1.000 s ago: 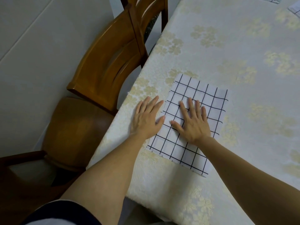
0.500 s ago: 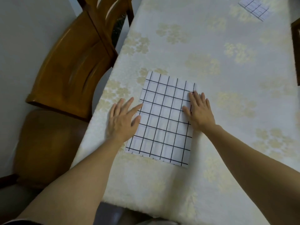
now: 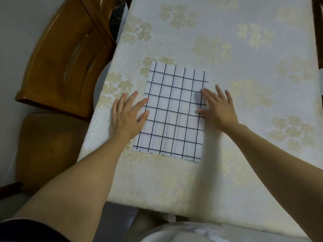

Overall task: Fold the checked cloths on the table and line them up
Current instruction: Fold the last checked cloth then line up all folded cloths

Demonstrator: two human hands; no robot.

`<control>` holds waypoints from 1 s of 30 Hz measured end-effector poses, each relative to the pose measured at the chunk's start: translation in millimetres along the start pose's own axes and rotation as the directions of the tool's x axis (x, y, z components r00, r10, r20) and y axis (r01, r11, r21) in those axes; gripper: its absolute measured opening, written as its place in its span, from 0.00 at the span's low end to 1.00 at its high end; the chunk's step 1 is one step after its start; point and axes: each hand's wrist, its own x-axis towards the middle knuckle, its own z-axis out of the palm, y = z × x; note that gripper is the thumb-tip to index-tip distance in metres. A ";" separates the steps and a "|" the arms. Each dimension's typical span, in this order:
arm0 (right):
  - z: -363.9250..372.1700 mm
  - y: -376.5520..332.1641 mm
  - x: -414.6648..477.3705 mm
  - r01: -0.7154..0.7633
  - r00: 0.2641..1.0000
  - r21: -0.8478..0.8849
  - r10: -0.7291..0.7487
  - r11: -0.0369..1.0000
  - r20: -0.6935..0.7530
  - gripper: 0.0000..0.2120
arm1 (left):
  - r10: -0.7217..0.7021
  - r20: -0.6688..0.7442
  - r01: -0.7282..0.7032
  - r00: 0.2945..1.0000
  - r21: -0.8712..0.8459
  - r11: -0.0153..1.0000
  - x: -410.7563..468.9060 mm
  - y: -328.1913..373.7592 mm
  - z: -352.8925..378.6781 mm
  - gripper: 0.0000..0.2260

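Lying on the table (image 3: 174,199): one checked cloth (image 3: 173,112), white with a black grid, spread as a flat rectangle. Its long sides run away from the person. Whether it is one layer or several cannot be told.
Place of the cloth: toward the table's left side, near the left edge and set back from the near edge.
Table cover: a cream tablecloth (image 3: 244,55) with pale gold flower clusters, hanging over the near and left edges.
Left hand (image 3: 127,114): flat and palm down, fingers straight and a little spread, gripping nothing. The palm rests on the tablecloth just beside the cloth's left edge. The tips of the thumb and forefinger touch that edge.
Right hand (image 3: 218,109): flat and palm down, fingers straight and fanned, gripping nothing. The thumb and forefinger lie on the cloth's right edge and the other fingers on the tablecloth. It is slightly blurred.
Between the hands: the cloth's middle lies uncovered, with its grid lines close to straight.
Chair (image 3: 66,55): brown wood, at the table's left side, with its back close to the table edge and its seat lower down.
Top right margin: a dark wooden piece (image 3: 318,32), cut off; what it is cannot be told.
Foreground: two bare forearms, a dark sleeve (image 3: 26,229) at lower left, a pale garment (image 3: 183,233) at the bottom.
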 end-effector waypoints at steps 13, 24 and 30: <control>14.0 -21.2 -84.7 0.093 0.970 -0.047 -0.080 0.995 0.228 0.56 | -0.003 0.013 0.002 1.000 0.028 1.000 -3.3 4.1 -2.3 0.24; -1.6 -25.5 -77.1 -0.275 0.957 0.373 0.290 0.886 0.014 0.44 | 0.009 -0.001 -0.009 1.000 -0.005 1.000 -4.3 5.4 -4.7 0.24; -13.8 -14.0 4.0 -0.061 0.994 0.057 0.056 0.997 0.092 0.29 | 0.006 0.008 -0.006 1.000 0.033 0.999 -2.3 2.3 -0.4 0.24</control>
